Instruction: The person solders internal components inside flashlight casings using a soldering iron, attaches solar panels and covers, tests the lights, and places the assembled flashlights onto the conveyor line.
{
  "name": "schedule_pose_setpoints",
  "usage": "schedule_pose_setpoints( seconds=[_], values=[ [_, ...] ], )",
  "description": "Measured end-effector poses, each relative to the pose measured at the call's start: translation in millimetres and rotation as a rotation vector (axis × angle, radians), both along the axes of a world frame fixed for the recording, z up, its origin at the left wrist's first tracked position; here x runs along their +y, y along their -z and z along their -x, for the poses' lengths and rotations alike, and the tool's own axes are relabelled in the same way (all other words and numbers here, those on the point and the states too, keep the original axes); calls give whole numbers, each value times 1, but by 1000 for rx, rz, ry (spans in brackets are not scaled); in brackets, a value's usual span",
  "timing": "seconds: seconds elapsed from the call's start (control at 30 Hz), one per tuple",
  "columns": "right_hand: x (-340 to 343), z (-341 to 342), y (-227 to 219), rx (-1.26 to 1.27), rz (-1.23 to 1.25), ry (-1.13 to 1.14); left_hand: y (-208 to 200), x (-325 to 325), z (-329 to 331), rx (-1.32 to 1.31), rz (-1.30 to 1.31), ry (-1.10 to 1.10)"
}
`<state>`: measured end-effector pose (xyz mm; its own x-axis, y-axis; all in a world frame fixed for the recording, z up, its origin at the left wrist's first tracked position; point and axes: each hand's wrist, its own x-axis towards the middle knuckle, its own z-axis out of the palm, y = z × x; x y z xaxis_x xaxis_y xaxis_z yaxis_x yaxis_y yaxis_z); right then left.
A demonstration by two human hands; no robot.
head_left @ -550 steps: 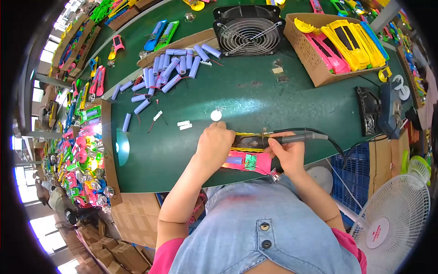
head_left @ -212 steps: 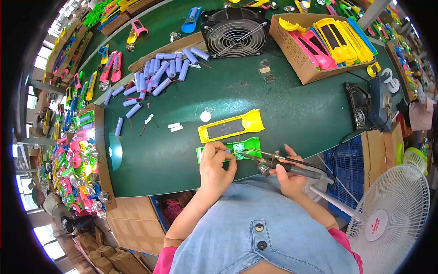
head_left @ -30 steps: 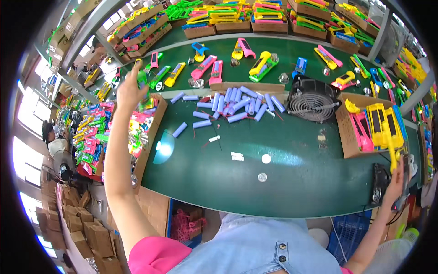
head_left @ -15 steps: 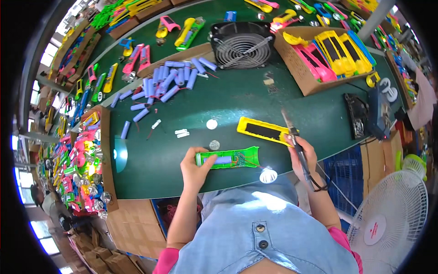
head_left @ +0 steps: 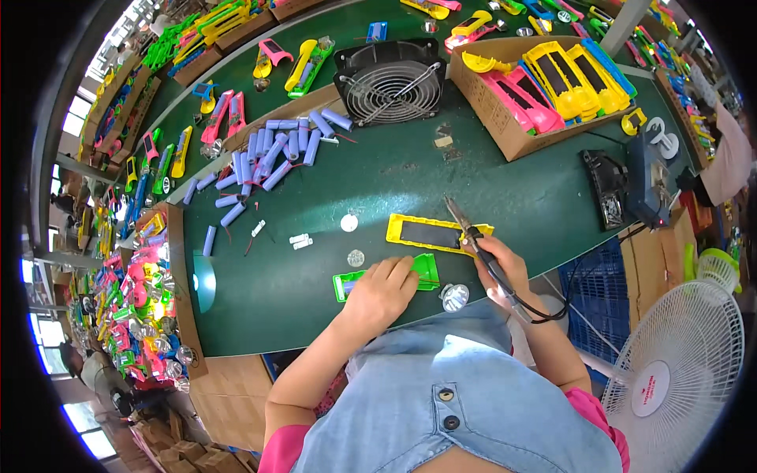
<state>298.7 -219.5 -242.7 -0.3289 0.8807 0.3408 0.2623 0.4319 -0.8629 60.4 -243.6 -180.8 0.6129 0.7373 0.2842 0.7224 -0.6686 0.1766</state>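
A green plastic flashlight housing (head_left: pixel 426 272) lies open at the table's near edge, a purple battery cell partly showing inside it. My left hand (head_left: pixel 384 290) covers its middle, fingers bent together down into it; whatever they pinch is hidden. In my right hand (head_left: pixel 505 268) is a soldering iron (head_left: pixel 490 262), its tip pointing up and away to the left. A yellow frame with a dark panel (head_left: pixel 430 233) lies beyond the housing, its right end at my right fingers. The silvery reflector lamp head (head_left: pixel 455 297) rests by the housing's right end.
Purple battery cells (head_left: pixel 272 150) are heaped at the back left. Behind stands a black fan with a wire guard (head_left: pixel 392 89). A carton (head_left: pixel 516 144) of coloured housings is at the back right, near a blue soldering station (head_left: pixel 649 189). Small white parts (head_left: pixel 300 240) and clear discs (head_left: pixel 356 258) lie left.
My left hand has shifted right, from the housing's left end to over its middle. The right hand and iron have moved slightly left and the iron tilts more. The view has turned a little.
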Motion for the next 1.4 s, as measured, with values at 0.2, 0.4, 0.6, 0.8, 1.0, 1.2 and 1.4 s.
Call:
schedule_pose_setpoints(
  seconds=[0.2,0.4,0.6,0.8,1.0,1.2,1.4],
  values=[
    [-2,1,-2,-77,-144,-6,18,-14,10,-245,72,-36],
    [-5,3,-4,59,108,-211,4,-15,-8,-1542,550,-627],
    [-3,15,-42,-252,-51,-173,9,-9,23,-1115,333,-578],
    [-7,16,-50,-190,-254,-101,1,20,44,-200,31,-261],
    [-21,49,-24,659,509,142,6,29,47,-73,256,-92],
    [-10,49,-24,619,780,205,-1,29,35,96,274,-158],
    [-11,56,-24,600,734,166,-1,27,30,138,280,-203]
  ],
)
